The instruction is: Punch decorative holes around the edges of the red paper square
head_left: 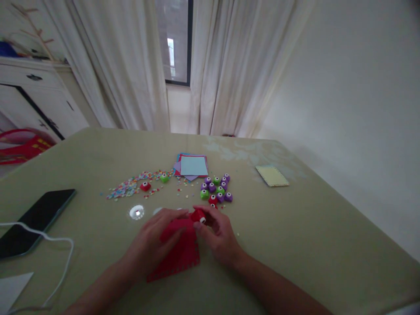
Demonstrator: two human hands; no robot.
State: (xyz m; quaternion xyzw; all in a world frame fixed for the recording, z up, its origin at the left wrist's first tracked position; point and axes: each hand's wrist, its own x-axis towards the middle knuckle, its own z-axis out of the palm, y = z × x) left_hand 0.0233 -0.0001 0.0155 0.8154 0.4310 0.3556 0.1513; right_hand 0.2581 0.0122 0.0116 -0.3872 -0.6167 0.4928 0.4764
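Over the pale green tabletop (295, 245), the right hand (220, 232) pinches a small red plastic piece (197, 215), white-knobbed, at the far corner of a red, notch-edged sheet (180, 256). Left hand (152, 236) lies loosely spread over the sheet. Yellow marks on the red bag (28, 151): illegible.

The view is dim and greyish, with muted contrast. Just before 12 o'clock, the window (179, 26) shows a small bright strip, while the curtains (121, 65) on either side stay shaded. Towards 2 o'clock the wall (354, 96) carries cool, fairly even light, darkening at the corner. A white glint marks the clear disc (137, 212) at 8 o'clock. The left hand (152, 234) and right hand (223, 236) look slightly soft; wide-angle stretch pulls the worktop (295, 245) outward at 4 o'clock.
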